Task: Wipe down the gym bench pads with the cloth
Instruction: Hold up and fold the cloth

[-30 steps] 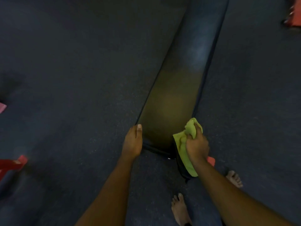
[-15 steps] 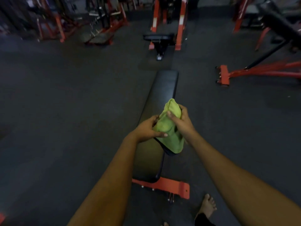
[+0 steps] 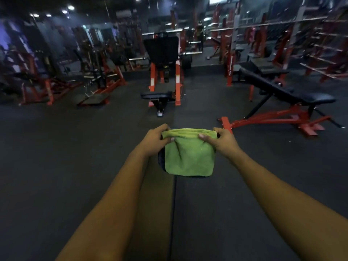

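A green cloth (image 3: 190,157) hangs folded in front of me, held up by its top edge. My left hand (image 3: 156,140) pinches the top left corner and my right hand (image 3: 223,141) pinches the top right corner. The black bench pad (image 3: 158,194) runs away from me between my forearms, dim and mostly covered by my arms and the cloth. The cloth hangs above the pad; whether it touches it I cannot tell.
A black adjustable bench on a red frame (image 3: 282,95) stands at the right. A red and black machine (image 3: 163,72) stands straight ahead, with more red racks (image 3: 56,83) at the left and along the back. Dark rubber floor (image 3: 66,147) surrounds the bench.
The view has lifted from the bench end to the gym hall. The cloth left the pad's corner, my left hand joined my right on it, and both now hold it spread by its top edge.
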### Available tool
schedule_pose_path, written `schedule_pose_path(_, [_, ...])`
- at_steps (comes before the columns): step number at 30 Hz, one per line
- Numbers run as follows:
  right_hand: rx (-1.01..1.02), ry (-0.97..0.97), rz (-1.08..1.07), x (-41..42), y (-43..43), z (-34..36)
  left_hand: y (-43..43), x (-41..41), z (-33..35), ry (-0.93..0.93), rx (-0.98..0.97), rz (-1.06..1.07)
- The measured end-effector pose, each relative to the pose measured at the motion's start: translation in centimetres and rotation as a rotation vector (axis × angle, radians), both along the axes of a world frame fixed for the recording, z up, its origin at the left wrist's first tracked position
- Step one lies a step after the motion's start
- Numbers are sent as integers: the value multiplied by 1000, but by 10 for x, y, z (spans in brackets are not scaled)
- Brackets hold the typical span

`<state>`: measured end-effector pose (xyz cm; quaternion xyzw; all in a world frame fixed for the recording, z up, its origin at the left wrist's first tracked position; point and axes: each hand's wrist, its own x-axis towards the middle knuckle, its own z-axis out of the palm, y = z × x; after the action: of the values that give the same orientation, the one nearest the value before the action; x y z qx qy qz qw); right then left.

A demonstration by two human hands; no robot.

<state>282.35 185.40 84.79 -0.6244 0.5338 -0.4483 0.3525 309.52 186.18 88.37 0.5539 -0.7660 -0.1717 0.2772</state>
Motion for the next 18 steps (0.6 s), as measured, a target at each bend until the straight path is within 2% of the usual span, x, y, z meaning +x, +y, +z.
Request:
schedule_pose_path(5, [20,-99,0,-59,-40,18,-56,-51,30,33,-21,21])
schedule_pose_path(8, [58,-177,74,-102,-66,28,-93,-93,33,116,3,30])
schedule_pose_path(11, [55,-106,108,-147,-95,29,-125,-139,39,169,-16,23])
schedule_pose_path(18, [-1,-104,-207,-280,-145,40,-200,-284,55,149,-28,-156])
